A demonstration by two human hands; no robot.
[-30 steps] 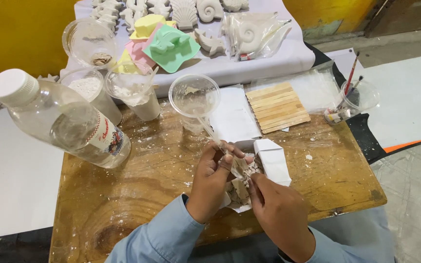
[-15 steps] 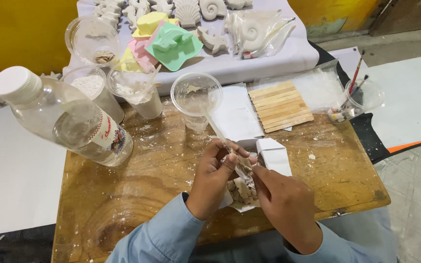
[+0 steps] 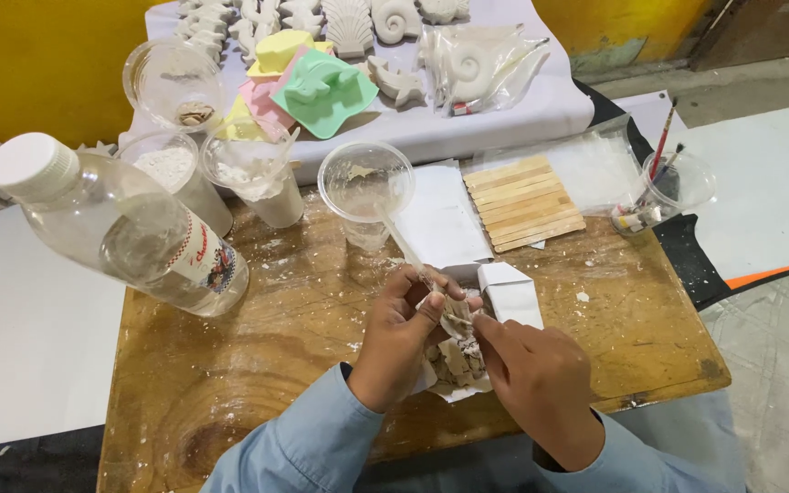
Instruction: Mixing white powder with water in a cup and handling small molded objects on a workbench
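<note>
Working near the middle of the worn, plaster-flecked wooden table [image 3: 257, 365], both hands close together over a sheet of white paper [image 3: 449, 388] heaped with broken off-white plaster crumbs [image 3: 457, 358].

Left hand [image 3: 399, 338]: fingers curled, thumb and fingertips pinched shut on a small pale plaster piece [image 3: 454, 319] held just above the heap. Right hand [image 3: 536, 370]: forefinger stretched out, tip pressed against that same piece; remaining fingers folded under, so impossible to tell whether anything else sits in that palm.

For doing this well: keep the piece low over the paper so loose bits drop onto the heap, not the table. Press gently with the right fingertip; thin plaster probably snaps under hard pressure. Hold steady with the left, turning a little at a time.

Just far of the hands: a clear plastic cup with a thin wooden stirring stick [image 3: 365, 187] leaning out toward them — mind the elbow-room. At far left, a tilted clear plastic bottle with white cap [image 3: 120, 228].
</note>
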